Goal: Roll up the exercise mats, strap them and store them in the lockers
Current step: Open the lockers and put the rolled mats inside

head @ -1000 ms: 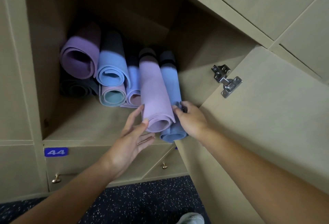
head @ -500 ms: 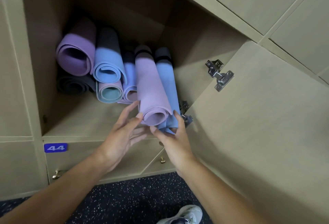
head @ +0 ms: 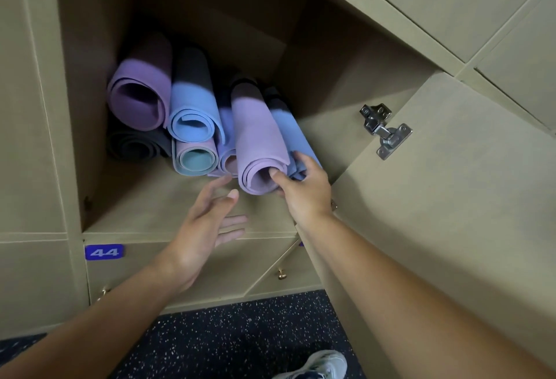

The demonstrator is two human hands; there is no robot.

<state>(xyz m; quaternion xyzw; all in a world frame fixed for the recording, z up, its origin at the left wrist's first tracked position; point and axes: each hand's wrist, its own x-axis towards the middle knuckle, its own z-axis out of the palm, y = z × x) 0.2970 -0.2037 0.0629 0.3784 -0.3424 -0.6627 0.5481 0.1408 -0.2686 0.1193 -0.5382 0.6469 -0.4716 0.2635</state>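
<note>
The open locker (head: 192, 198) holds a stack of rolled exercise mats lying with their ends toward the opening. The right hand (head: 304, 189) grips the near end of the lilac mat (head: 258, 144), thumb tucked into the roll's open core and fingers curled over the blue mat (head: 296, 132) that lies just beside it on the right; both rolls rest on the locker floor, their near ends short of the front edge. The left hand (head: 207, 219) hovers just left of and below the lilac roll, fingers straight and spread, its grip apart and holding nothing; whether a fingertip touches the mat cannot be told.

Deeper in and to the left, a purple mat (head: 141, 99) sits on top of a dark grey mat (head: 135, 145) against the left wall. Beside them a second blue roll (head: 194, 111) lies on a lilac roll with a teal core (head: 197, 159), and a smaller lavender roll (head: 227, 156) is wedged between that pair and the held mat.

The locker door (head: 451, 198) stands open on the right, close against the right forearm, with a metal hinge (head: 383, 130) on its inner face. Below the opening a blue label reading 44 (head: 103, 251) marks the next locker, with small brass knobs (head: 282, 273) beneath. A light shoe (head: 319, 365) stands on the dark speckled floor (head: 225, 336).
</note>
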